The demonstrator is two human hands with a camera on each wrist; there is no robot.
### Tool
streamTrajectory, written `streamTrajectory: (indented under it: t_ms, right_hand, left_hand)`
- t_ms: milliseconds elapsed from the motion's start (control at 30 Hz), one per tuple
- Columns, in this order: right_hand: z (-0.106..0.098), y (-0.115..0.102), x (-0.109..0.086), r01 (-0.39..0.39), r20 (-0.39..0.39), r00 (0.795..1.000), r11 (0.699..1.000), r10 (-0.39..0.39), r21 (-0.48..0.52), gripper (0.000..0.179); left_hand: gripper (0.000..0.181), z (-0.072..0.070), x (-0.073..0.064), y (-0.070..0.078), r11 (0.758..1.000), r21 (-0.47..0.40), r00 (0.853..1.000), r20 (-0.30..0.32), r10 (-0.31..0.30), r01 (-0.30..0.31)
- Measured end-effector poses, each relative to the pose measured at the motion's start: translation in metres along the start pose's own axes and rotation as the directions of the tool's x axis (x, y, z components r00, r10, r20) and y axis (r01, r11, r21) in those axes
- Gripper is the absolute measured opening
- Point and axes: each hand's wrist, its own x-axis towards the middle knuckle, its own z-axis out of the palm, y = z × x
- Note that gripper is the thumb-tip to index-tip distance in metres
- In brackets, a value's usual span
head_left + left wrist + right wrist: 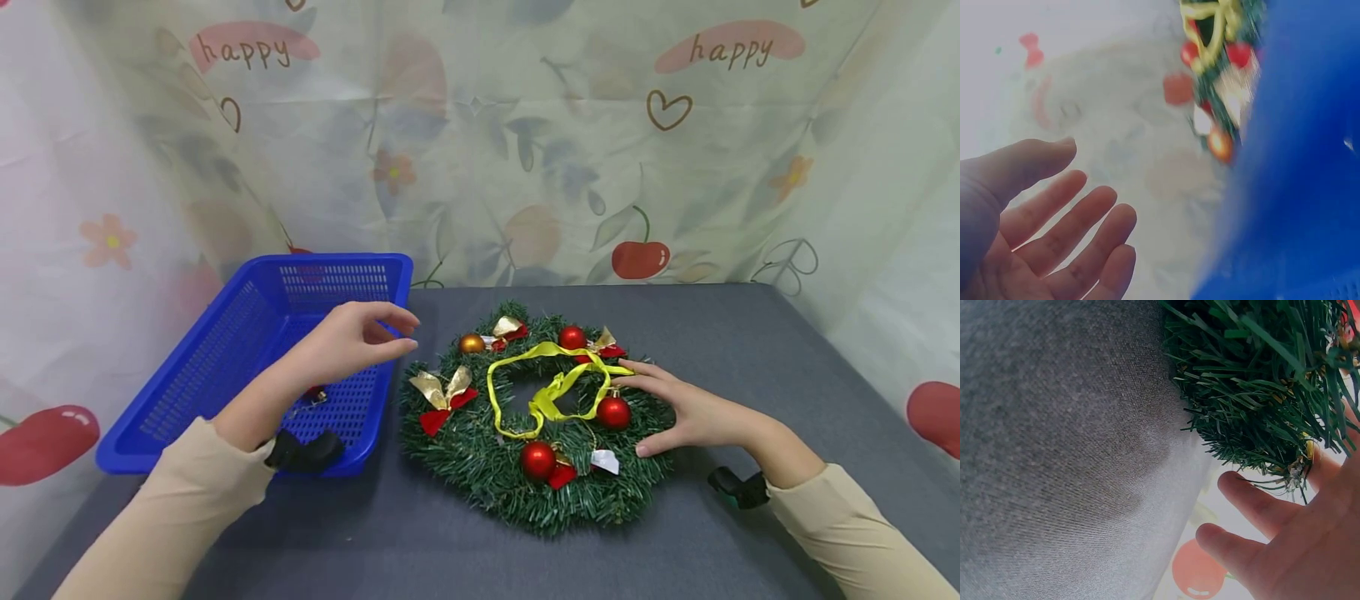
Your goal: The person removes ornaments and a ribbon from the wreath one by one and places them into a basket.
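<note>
A green wreath (480, 467) lies on the table, with red balls (538, 461), a gold ball (472, 343) and red-and-gold bows (447, 398) on it. Loosely looped over its middle is a yellow ribbon (495, 392). My right hand (693, 408) rests at the wreath's right side, fingertips by the ribbon's end and thumb lower down. The right wrist view shows its fingers (1260, 506) extended beside the green needles (1254, 394). Over the basket's right rim hovers my left hand (360, 337), holding nothing; its fingers (1079, 244) are apart and loosely bent in the left wrist view.
The blue plastic basket (258, 292) stands left of the wreath. A small dark red ornament (315, 394) lies inside it, partly behind the left wrist. A grey cloth (705, 325) covers the table, and a printed curtain (480, 167) hangs behind.
</note>
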Motion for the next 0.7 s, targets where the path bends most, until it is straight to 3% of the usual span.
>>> streamTrajectory:
  t_ms: [200, 367, 533, 700]
  right_hand:
    - [0.001, 0.002, 0.001, 0.015, -0.007, 1.000, 1.000, -0.015, -0.006, 0.076]
    - [0.001, 0.002, 0.001, 0.015, -0.008, 1.000, 1.000, -0.015, -0.007, 0.076]
    - [0.001, 0.001, 0.000, 0.012, -0.010, 1.000, 1.000, -0.012, -0.003, 0.076]
    - [0.001, 0.001, 0.000, 0.012, -0.006, 1.000, 1.000, -0.012, 0.008, 0.077]
  left_hand:
    - [0.030, 0.014, -0.008, 0.027, 0.996, -0.051, 0.994, 0.077, 0.072, -0.069]
    - [0.027, 0.029, -0.014, 0.039, 0.989, -0.077, 0.984, 0.120, 0.134, -0.126]
    - [0.027, 0.048, -0.018, 0.046, 0.977, -0.101, 0.963, 0.179, 0.202, -0.186]
    - [0.029, 0.073, -0.023, 0.051, 0.968, -0.136, 0.938, 0.250, 0.239, -0.210]
